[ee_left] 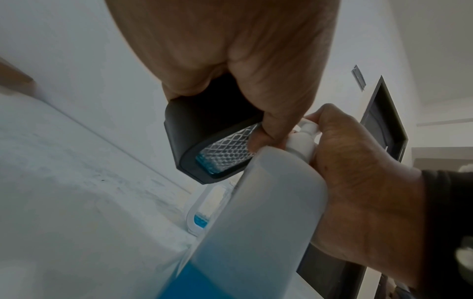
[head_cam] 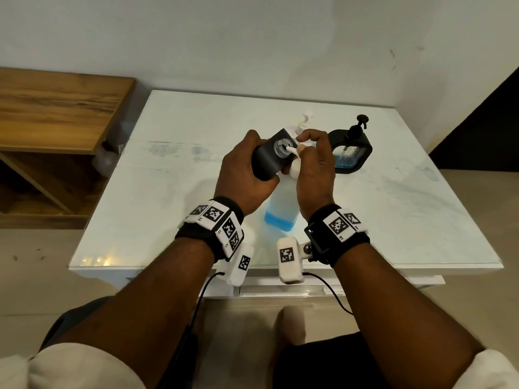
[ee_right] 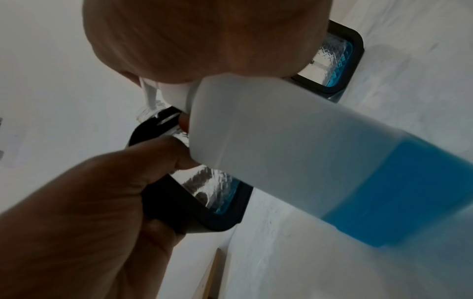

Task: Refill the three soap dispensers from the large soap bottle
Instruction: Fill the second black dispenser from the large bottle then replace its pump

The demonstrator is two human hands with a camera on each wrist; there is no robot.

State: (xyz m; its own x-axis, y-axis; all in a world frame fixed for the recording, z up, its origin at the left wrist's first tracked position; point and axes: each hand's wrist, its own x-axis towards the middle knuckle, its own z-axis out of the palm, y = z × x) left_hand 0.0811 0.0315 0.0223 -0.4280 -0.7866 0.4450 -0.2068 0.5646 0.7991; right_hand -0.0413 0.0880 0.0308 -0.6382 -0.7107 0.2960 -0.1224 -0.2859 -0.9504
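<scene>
My left hand point(head_cam: 244, 169) grips a black soap dispenser point(head_cam: 266, 160) and holds it tilted above the table, its clear threaded neck point(head_cam: 280, 147) uncapped. My right hand point(head_cam: 314, 169) curls round the white pump head of the large soap bottle point(head_cam: 280, 209). The pump's nozzle point(head_cam: 290, 149) points into that neck. The large bottle point(ee_right: 294, 141) is translucent white with blue soap low in its base. The held dispenser point(ee_left: 189, 129) shows a little blue soap behind its diamond-patterned window. A second black dispenser point(head_cam: 351, 153) with its pump on stands to the right. A white dispenser point(head_cam: 304, 122) stands behind my hands.
The white table point(head_cam: 168, 192) has a wall along its far edge. A wooden shelf unit point(head_cam: 56, 122) stands to the left of the table. The white dispenser point(ee_left: 202, 212) holds a little blue soap at its bottom.
</scene>
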